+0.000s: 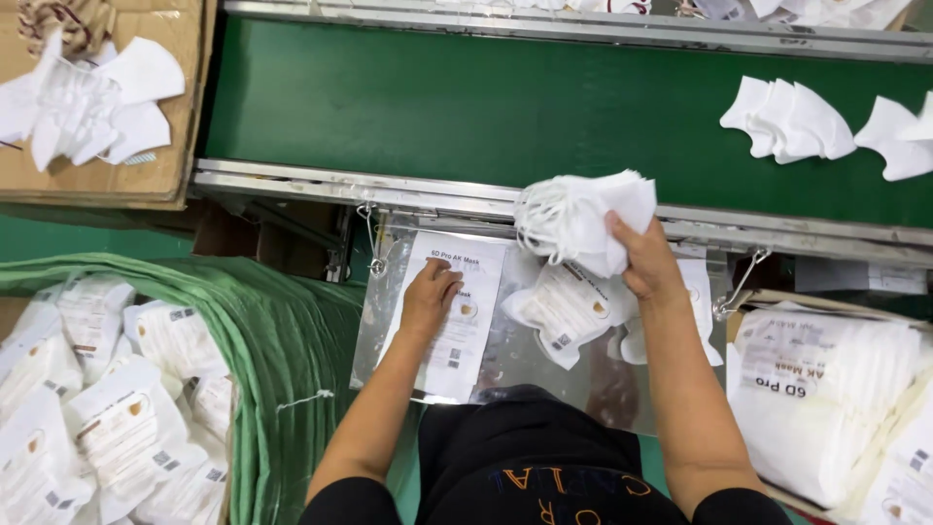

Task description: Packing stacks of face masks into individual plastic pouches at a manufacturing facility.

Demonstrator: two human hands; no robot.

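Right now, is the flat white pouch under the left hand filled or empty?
Empty, it seems: the white pouch lies flat on the shiny tray under the left hand, while the right hand holds the mask stack outside it.

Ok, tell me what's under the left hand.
The left hand presses on a flat white printed pouch lying on a shiny metal tray. The print beneath the palm is covered, and whether another pouch lies below cannot be seen.
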